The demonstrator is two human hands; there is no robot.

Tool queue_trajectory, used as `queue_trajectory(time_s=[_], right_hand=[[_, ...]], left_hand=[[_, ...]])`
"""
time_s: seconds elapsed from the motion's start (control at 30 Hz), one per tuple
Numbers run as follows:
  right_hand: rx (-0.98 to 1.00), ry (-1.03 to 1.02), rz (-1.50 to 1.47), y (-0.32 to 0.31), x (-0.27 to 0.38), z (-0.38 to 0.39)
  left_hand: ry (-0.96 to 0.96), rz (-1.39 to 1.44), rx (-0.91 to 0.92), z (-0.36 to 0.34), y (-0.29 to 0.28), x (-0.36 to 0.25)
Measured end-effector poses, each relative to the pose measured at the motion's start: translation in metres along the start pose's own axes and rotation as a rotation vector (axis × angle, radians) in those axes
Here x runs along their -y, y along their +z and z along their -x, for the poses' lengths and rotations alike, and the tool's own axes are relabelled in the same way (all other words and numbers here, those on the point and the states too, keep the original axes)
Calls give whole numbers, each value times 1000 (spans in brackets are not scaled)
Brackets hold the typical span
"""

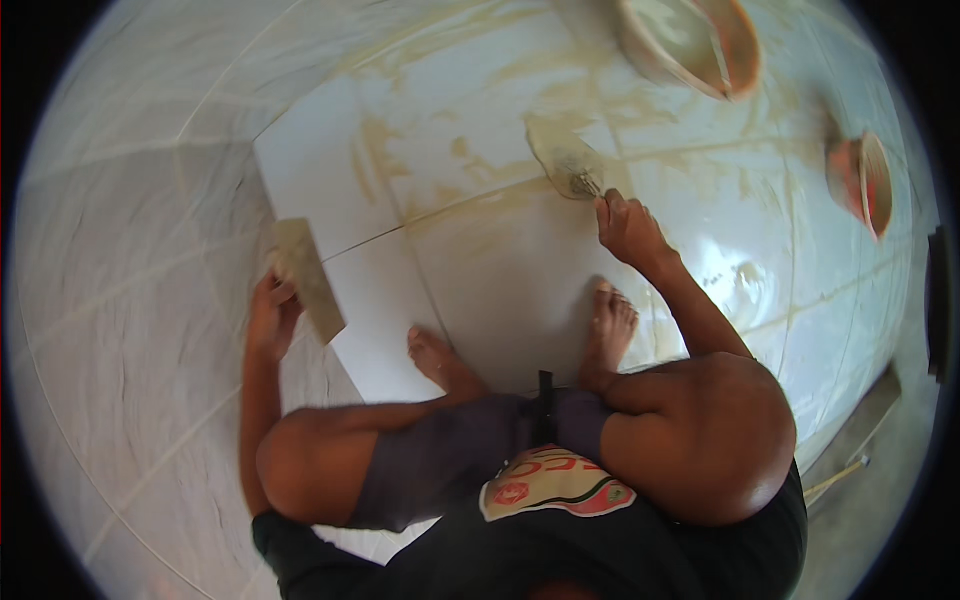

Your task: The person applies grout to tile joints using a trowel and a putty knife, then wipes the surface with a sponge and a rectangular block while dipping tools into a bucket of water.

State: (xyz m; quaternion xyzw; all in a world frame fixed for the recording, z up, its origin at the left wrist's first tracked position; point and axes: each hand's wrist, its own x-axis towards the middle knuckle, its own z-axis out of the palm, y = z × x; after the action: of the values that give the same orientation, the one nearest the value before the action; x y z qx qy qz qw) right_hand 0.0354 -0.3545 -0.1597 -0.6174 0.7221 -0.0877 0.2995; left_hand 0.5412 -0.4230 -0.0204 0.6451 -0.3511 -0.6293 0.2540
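My right hand [635, 238] is closed round the handle of a trowel [560, 155]. Its leaf-shaped blade, smeared with pale grout, lies low over the white tiled floor [510, 310], ahead of my right foot. At the left, my left hand [274, 312] grips a flat rectangular float [312, 280] coated in tan grout. The float is tilted beside the left edge of the tiles, apart from the trowel. Tan smears run along the joints and over the far tiles. My fingers partly hide the grip of the float.
An orange bucket [655, 72] with pale contents stands at the far right. Another, smaller orange bucket [846, 175] is tipped toward the right edge. Marbled grey tiling [150, 290] runs along the left. My bare feet rest on the tiles. A thin yellow strip [835, 481] lies at lower right.
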Motion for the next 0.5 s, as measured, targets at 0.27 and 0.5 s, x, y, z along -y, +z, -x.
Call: queue_trajectory(time_s=[0.27,0.5], right_hand=[[147,-142,96,49,123,-56],[379,-361,198,67,226,-63]], left_hand=[[11,294,-376,-25,17,133],[94,500,-369,-17,29,150]])
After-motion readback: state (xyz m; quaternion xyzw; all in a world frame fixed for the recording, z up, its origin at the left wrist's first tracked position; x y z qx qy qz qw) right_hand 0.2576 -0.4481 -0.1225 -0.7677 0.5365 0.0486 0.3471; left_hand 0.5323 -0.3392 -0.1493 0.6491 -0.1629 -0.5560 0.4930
